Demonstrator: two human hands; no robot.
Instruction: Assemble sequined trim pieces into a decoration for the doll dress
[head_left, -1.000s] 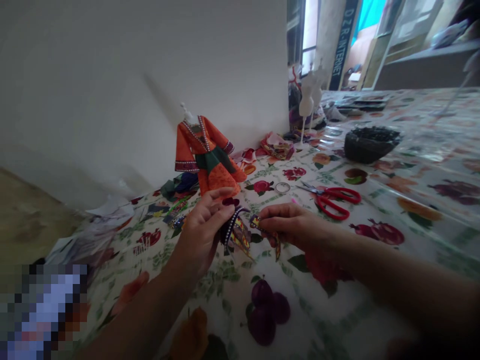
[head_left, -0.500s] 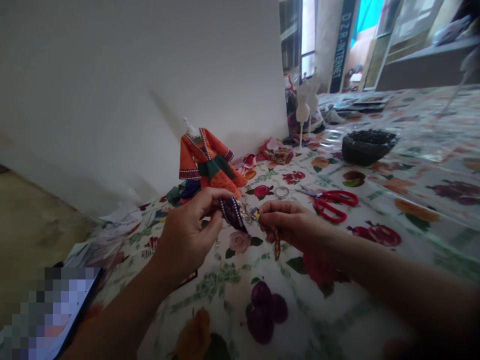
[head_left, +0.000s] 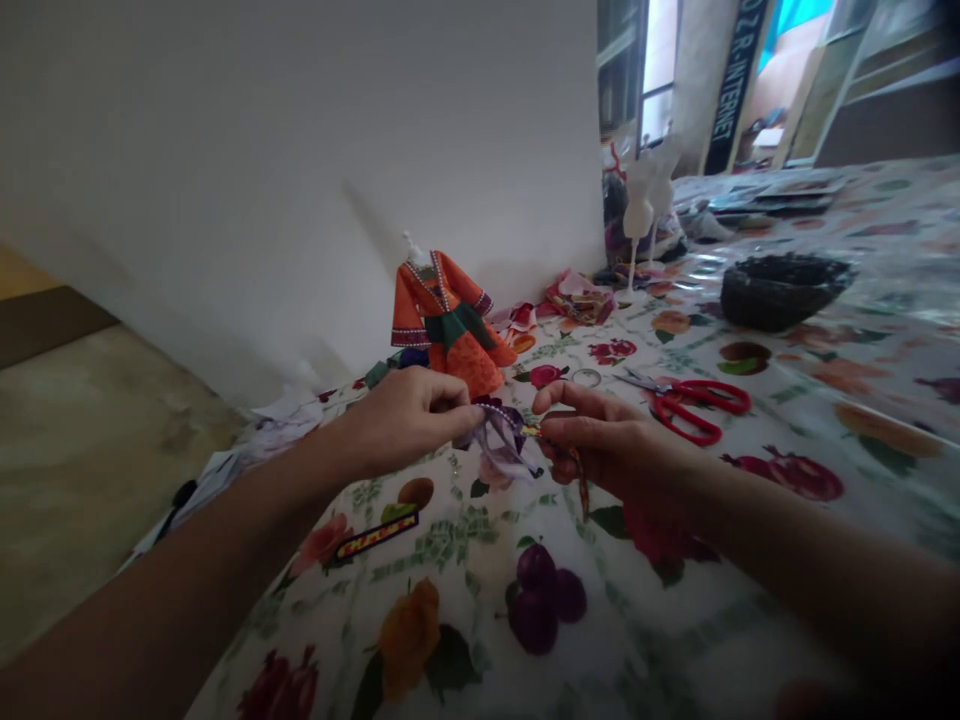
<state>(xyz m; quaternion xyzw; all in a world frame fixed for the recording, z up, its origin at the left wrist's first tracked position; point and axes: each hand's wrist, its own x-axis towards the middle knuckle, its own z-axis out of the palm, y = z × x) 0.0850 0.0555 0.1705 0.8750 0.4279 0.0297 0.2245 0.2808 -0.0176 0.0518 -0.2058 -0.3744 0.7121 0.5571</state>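
Left hand: our left hand pinched the purple cloth between thumb and bent fingers, its pale underside partly turned up.
Right hand: our right hand gripped the patterned strip in a narrow pinch, with a yellow end poking towards the cloth and an orange tail hanging below the fingers.
Purple cloth: it was raised over the bench, between our hands; we took clock directions from it, with 12 straight ahead.
Beaded edge: a row of pale beads already ran along the purple cloth, so that part looked done to us.
Meeting point: the strip's yellow end came right up to the cloth, but our fingers hid much of it, and we could not tell whether the two were joined.
Loose strip: a short yellow-and-red strip lay flat at 8 o'clock, unattached and apart from the held pieces.
Small dress: at 11 o'clock the orange dress stood on its form, beaded trim already on neckline and cuffs; we judged it well ahead of the pieces in our hands.
Scissors: the red-handled scissors lay at 3 o'clock, out of our hands.
Further off: a ring and a black bowl sat towards 2 o'clock, and cloth scraps at 1 o'clock.
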